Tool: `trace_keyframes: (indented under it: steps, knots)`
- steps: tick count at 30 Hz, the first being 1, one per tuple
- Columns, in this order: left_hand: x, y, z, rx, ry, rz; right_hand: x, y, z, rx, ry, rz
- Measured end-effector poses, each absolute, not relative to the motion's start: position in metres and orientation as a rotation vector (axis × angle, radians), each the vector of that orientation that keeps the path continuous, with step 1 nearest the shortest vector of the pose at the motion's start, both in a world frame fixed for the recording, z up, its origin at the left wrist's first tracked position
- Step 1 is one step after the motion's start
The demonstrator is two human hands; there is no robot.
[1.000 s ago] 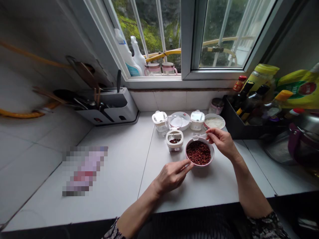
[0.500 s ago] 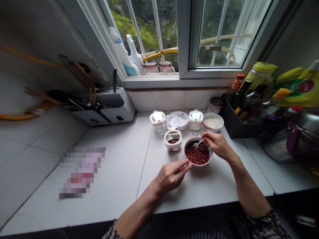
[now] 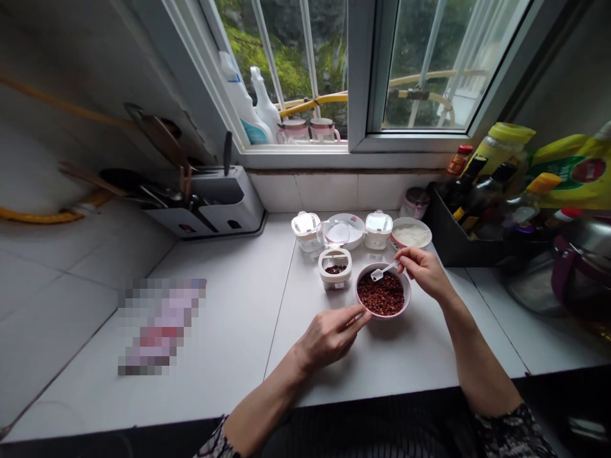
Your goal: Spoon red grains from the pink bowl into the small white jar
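Observation:
My right hand [image 3: 419,270] pinches the handle of a small white spoon [image 3: 379,274], whose bowl is over the far part of a pink-rimmed bowl [image 3: 409,299]. Dark red dried peppercorns [image 3: 382,296] fill much of that bowl. With fingers closed on the bowl's near left rim, my left hand [image 3: 334,337] steadies it. Just left of the bowl stands a small clear seasoning jar [image 3: 335,280] with a cream frame, its lid up, and a few of the same peppercorns inside.
Behind stand two lidded seasoning jars [image 3: 306,232] [image 3: 378,230], a plate [image 3: 354,236] and a bowl of white grains [image 3: 411,235]. A black bin of bottles [image 3: 458,245] borders the right, a grey utensil holder [image 3: 238,203] the back left. A blurred packet [image 3: 162,324] lies left.
The spoon has lifted out of the peppercorns and its bowl now shows above them. My right hand has risen slightly; my left hand stays on the rim. The view has shifted a little.

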State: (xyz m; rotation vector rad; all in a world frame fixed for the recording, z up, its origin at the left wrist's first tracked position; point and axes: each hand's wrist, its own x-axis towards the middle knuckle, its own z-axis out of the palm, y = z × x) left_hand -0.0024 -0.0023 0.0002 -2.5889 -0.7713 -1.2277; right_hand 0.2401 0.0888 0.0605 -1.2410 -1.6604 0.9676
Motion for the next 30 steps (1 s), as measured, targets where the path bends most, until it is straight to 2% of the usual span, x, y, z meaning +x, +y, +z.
trace_keyframes:
  steps: [8,14,18,25,27,30]
  knots:
    - [-0.002,-0.002,0.0,-2.585,-0.767,-1.243,0.234,0.088,0.064,-1.19,-1.502,1.196]
    - [-0.001,-0.001,0.002,-2.585,-0.745,-1.253,0.211,0.081,0.065,-1.096,-1.423,1.187]
    - [-0.001,-0.001,0.002,-2.573,-0.746,-1.241,0.188,0.068,0.06,-1.007,-1.502,1.001]
    - [0.0,-0.001,0.001,-2.549,-0.761,-1.251,0.179,0.057,0.053,-0.754,-2.043,0.306]
    - [0.0,-0.002,0.001,-2.547,-0.763,-1.25,0.183,0.058,0.054,-0.728,-2.056,0.257]
    - [-0.001,-0.002,0.001,-2.561,-0.766,-1.235,0.194,0.06,0.058,-0.843,-1.917,0.363]
